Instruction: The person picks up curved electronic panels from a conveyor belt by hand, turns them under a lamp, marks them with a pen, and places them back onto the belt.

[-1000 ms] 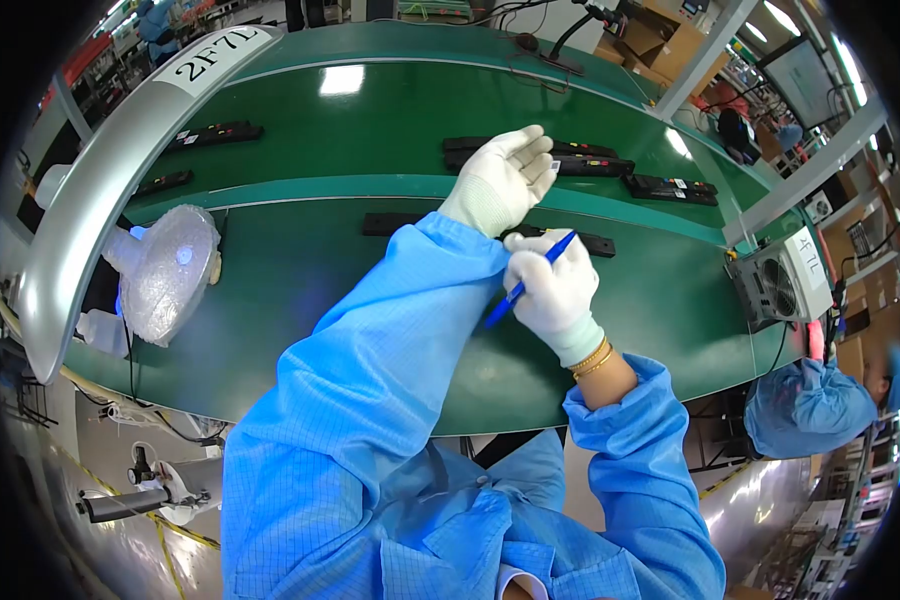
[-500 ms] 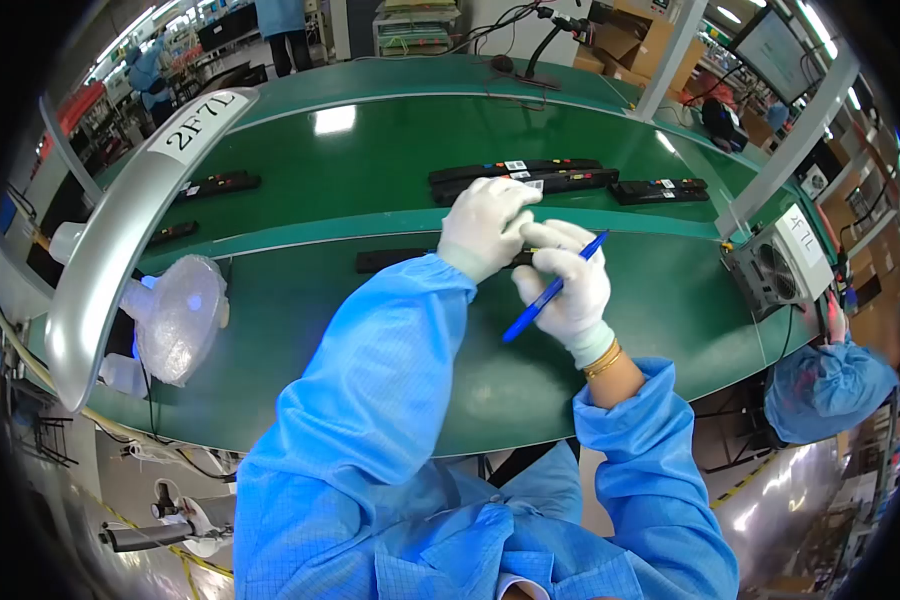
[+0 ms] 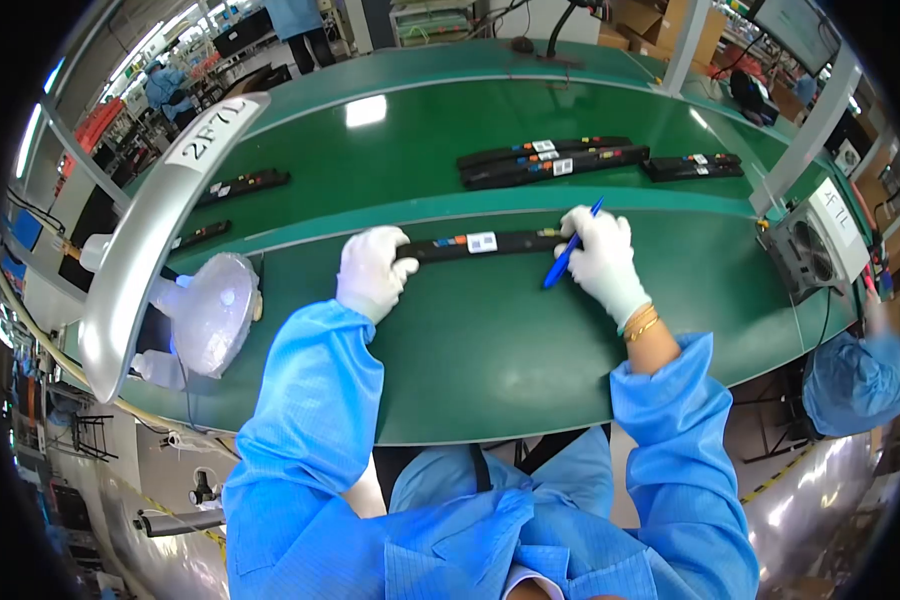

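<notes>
A long black bar [image 3: 518, 241] with a white label and coloured marks lies across the green table before me. My left hand [image 3: 373, 270], in a white glove, has its fingers closed on the bar's left end. In my gloved right hand [image 3: 602, 256] is a blue pen [image 3: 562, 262], slanting down to the left, and that hand's fingertips are at the bar's right end. Beyond the raised green strip, more black bars [image 3: 560, 166] lie side by side, with shorter ones [image 3: 695, 167] to their right.
A silver lamp arm [image 3: 160, 230] marked 2F7L arches at the left, beside a plastic-wrapped round head [image 3: 215, 314]. At the right stands a fan unit [image 3: 808, 250]. A co-worker in blue [image 3: 858, 382] is at the far right; black parts [image 3: 245, 187] lie back left.
My hands have moved apart, the left one leftward onto the bar's end, the right one to its other end, still with the pen. The bar's label has come into view.
</notes>
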A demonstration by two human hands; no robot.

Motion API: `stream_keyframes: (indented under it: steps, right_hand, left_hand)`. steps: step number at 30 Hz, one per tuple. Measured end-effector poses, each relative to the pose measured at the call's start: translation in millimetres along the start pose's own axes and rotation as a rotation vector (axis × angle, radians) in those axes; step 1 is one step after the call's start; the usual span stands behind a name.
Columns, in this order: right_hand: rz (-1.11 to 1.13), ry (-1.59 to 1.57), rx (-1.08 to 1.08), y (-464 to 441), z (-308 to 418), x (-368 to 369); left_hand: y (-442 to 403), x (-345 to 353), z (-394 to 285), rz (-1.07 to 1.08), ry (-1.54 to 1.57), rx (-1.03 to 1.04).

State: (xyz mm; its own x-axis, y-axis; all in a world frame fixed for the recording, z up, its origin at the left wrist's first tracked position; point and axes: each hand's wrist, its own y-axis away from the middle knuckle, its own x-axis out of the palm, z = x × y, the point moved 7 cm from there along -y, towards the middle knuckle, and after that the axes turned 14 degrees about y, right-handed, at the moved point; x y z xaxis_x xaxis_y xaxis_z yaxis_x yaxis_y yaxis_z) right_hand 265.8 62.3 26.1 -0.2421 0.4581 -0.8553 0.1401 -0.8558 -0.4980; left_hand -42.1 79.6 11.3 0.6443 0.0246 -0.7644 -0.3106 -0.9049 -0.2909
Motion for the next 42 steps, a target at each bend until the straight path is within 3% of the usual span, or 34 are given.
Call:
stream_keyframes:
  steps: [4, 10, 12, 15, 21, 26, 32, 35, 42]
  right_hand:
    - [-0.001, -0.146, 0.161, -1, -22, -2]
    - [-0.118, -0.313, 0.210, -6, -32, -6]
    - [-0.190, -0.517, 0.194, -8, -40, -5]
    - [-0.280, -1.020, 0.261, -11, -54, -10]
    - [-0.345, -1.198, 0.155, -13, -55, -19]
    - [-0.403, -1.198, 0.109, -7, -53, -19]
    - [-0.345, -1.225, 0.231, -4, -47, -24]
    - [-0.337, -1.141, 0.322, 1, -52, -22]
    - [-0.336, -1.110, 0.310, 4, -48, -23]
  left_hand:
    - [13, -19, 4, -0.257, 0.006, 0.292]
    - [26, -39, -11, -0.410, -0.026, 0.487]
    - [24, -43, -10, -0.458, -0.013, 0.514]
    - [24, -46, -6, -0.493, 0.033, 0.474]
    - [17, -47, 3, -0.487, 0.098, 0.445]
    - [18, -47, 12, -0.460, 0.157, 0.376]
    - [20, -46, 35, -0.451, 0.325, 0.292]
    - [19, -44, 46, -0.475, 0.746, -0.055]
    - [20, -46, 40, -0.487, 0.780, -0.043]
